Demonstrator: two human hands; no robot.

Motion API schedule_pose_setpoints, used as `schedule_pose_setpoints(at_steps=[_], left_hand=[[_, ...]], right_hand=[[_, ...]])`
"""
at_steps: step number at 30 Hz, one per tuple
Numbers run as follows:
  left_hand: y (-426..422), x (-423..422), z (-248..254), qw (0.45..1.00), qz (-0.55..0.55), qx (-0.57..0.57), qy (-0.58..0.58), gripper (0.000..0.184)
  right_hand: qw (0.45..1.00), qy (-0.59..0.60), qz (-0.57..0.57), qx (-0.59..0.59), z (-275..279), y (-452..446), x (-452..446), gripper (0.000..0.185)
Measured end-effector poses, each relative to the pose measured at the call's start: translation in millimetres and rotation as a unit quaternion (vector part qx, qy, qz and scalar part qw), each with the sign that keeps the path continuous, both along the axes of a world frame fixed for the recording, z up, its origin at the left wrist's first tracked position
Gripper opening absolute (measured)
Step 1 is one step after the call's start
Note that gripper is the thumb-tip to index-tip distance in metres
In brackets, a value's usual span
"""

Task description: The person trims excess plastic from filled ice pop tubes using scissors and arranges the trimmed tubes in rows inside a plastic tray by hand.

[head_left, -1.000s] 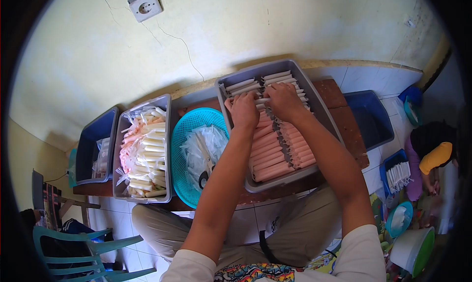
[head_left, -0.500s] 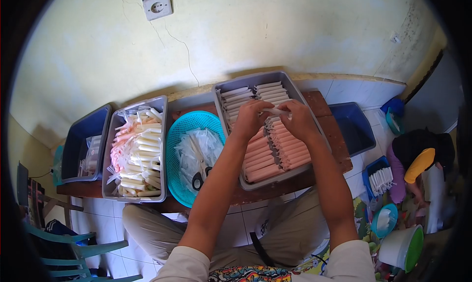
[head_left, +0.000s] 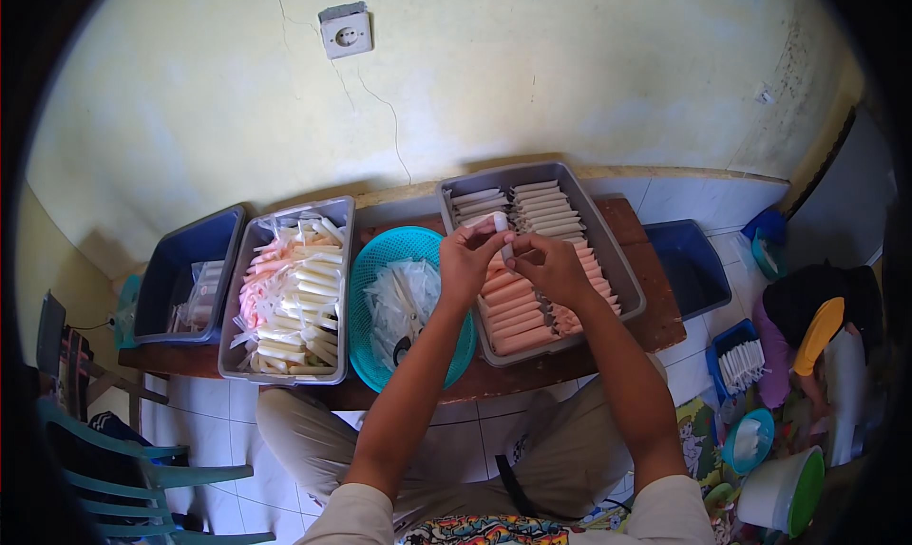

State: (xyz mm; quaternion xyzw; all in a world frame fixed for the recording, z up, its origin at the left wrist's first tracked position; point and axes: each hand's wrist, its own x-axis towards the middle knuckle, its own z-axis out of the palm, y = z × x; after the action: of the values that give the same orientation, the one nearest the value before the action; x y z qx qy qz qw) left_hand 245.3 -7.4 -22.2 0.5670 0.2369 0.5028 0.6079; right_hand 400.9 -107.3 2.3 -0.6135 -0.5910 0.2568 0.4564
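Note:
A small pale tube [head_left: 503, 233] stands nearly upright between my two hands, above a grey tray [head_left: 631, 303]. My left hand [head_left: 465, 265] is closed on its left side, and my right hand [head_left: 548, 267] pinches it low on the right. Under them the tray holds rows of pink tubes [head_left: 518, 322] and paler tubes [head_left: 546, 208]. Left of the tray is a turquoise mesh basket [head_left: 456, 355] with clear plastic wrappers [head_left: 385, 303] and scissors [head_left: 406, 331]. Part of the scissors is hidden by my left forearm.
A second grey tray [head_left: 228, 341] holds bagged pink and cream tubes. Dark blue bins stand at the far left [head_left: 152, 279] and right [head_left: 719, 269]. A green chair [head_left: 104, 459] is lower left. Another person [head_left: 807, 307] bends near a blue tray [head_left: 712, 360] at right.
Both hands have lifted the pale tube off the rows and turned it from lying level to nearly upright. The whole view has shifted slightly. The other person's arm has moved a little.

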Motion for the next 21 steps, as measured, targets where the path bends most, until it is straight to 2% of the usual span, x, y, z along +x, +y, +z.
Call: schedule_pose_setpoints(at_steps=[3,5,7,9,10,11,13,15,18,20,21], left_hand=[[-3.5,-22.0,7.8,0.998,0.047,0.032,0.036,0.03],[0.3,-36.1,12.6,0.996,0.053,0.061,0.031,0.03],[2.9,-54.7,22.4,0.994,0.06,0.09,0.029,0.029],[4.3,-73.9,34.4,0.985,0.067,0.124,0.102,0.03],[5.2,-84.4,39.8,0.969,0.079,0.199,0.122,0.029],[6.8,-93.8,43.3,0.969,0.08,0.199,0.122,0.029],[8.1,-111.5,48.5,0.935,0.113,0.283,0.183,0.029],[5.5,-126.5,51.9,0.934,0.117,0.285,0.183,0.029],[3.1,-151.0,51.1,0.904,0.115,0.332,0.244,0.029],[0.5,-165.3,46.0,0.898,0.11,0.323,0.278,0.03],[-2.3,-170.6,46.0,0.891,0.099,0.318,0.308,0.03]], right_hand=[[0.998,0.039,0.044,0.003,2.0,9.6,-17.1,0.03],[0.994,0.064,0.073,0.046,5.7,15.0,-28.3,0.033],[0.995,0.048,0.072,0.048,14.7,17.6,-37.5,0.034],[0.996,0.029,0.067,0.05,21.8,20.4,-46.4,0.036],[0.995,0.045,0.063,0.058,24.0,21.2,-51.1,0.037],[0.994,0.06,0.057,0.065,25.4,22.4,-54.9,0.039],[0.993,0.069,0.059,0.079,24.0,25.4,-63.4,0.04],[0.991,0.08,0.062,0.092,22.5,27.6,-72.6,0.041],[0.988,0.066,0.081,0.118,22.1,34.4,-90.7,0.04],[0.976,0.064,0.104,0.183,19.8,39.8,-106.2,0.038],[0.976,0.065,0.107,0.179,18.8,41.0,-111.9,0.038]])
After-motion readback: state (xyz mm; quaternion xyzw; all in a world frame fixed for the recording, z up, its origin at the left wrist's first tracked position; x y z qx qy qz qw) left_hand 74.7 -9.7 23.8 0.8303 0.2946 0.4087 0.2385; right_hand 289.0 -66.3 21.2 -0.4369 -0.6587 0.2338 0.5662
